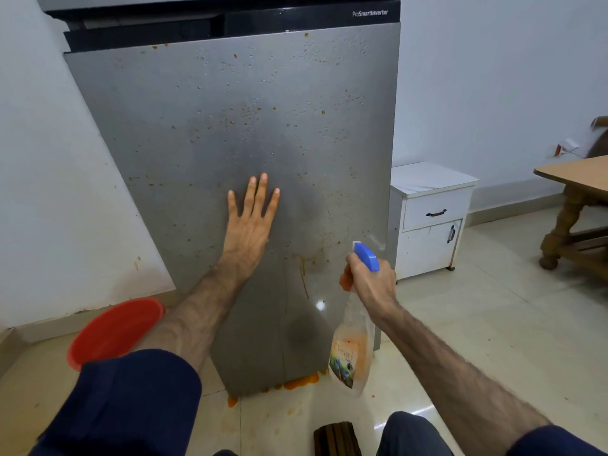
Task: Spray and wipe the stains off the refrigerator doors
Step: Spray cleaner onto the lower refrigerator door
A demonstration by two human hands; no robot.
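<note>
Right hand [373,284], fingers clenched around the neck of the spray bottle [352,343], holds it just right of the refrigerator door [204,133], low, blue nozzle toward the steel. Left hand [251,225] pressed flat on the door's middle, fingers released and spread, holding nothing. Orange specks scatter across the door; drip streaks below the palm. Orange spill [301,381] on the floor at the door's foot. Red basin [112,330] left of the door.
</note>
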